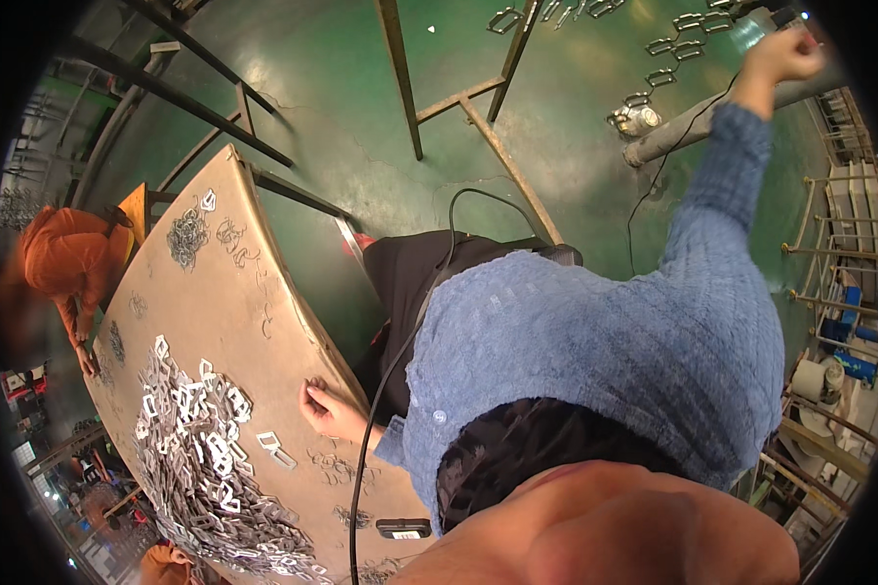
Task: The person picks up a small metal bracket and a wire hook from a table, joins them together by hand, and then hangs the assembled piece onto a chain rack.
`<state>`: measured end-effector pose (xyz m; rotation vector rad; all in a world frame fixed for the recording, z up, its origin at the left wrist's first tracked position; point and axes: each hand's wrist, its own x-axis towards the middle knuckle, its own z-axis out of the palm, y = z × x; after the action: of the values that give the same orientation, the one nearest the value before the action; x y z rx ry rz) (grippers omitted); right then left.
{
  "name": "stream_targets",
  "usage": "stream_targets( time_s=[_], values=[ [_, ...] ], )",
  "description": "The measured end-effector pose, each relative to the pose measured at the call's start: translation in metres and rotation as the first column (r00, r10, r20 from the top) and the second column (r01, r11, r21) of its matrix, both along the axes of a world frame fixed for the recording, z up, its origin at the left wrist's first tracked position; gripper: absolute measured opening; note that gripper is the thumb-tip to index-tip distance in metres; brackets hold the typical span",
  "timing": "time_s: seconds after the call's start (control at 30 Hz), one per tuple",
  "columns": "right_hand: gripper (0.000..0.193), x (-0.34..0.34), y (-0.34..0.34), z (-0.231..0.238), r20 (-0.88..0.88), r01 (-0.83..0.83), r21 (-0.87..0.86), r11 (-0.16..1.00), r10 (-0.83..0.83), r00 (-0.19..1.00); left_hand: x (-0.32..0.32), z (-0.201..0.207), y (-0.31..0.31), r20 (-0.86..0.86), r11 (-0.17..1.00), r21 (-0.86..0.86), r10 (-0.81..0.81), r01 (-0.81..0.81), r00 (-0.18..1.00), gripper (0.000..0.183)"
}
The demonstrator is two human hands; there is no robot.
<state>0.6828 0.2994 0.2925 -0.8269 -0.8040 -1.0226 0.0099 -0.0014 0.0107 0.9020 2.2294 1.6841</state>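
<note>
My left hand (329,410) is at the near edge of the brown-topped table (288,356), its fingers curled; whatever may be between them is hidden. Close to it lie a couple of loose flat metal links (275,448). Farther left spreads a big heap of similar silvery, frame-shaped metal pieces (205,458). Stretched out to the upper right, my right hand (788,57) is closed, and I cannot make out what it holds. Beside it, strung metal frames (688,49) hang in rows, with a pale translucent object (749,33) next to the fingers.
Thin wire hooks lie in small bunches (187,236) on the table, near a black rectangular device (403,528). A co-worker in orange (73,255) leans over the far side. A black cable (366,444) crosses in front of me. Metal stands (458,97) and a grey pipe (683,132) occupy the floor side.
</note>
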Motion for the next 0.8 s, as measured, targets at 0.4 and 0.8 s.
stream_targets(
  time_s=[0.4,0.8],
  values=[
    [0.027,-0.059,0.007,-0.262,-0.292,-0.154,-0.787,0.598,-0.139,0.946,0.003,0.004,-0.002,-0.004,1.000,-0.020,-0.005,0.005,1.000,0.019],
    [0.023,-0.077,0.031,-0.273,-0.362,-0.205,-0.708,0.676,-0.099,0.927,0.000,-0.008,0.002,0.013,0.998,-0.031,0.051,-0.050,0.999,0.018]
  ],
)
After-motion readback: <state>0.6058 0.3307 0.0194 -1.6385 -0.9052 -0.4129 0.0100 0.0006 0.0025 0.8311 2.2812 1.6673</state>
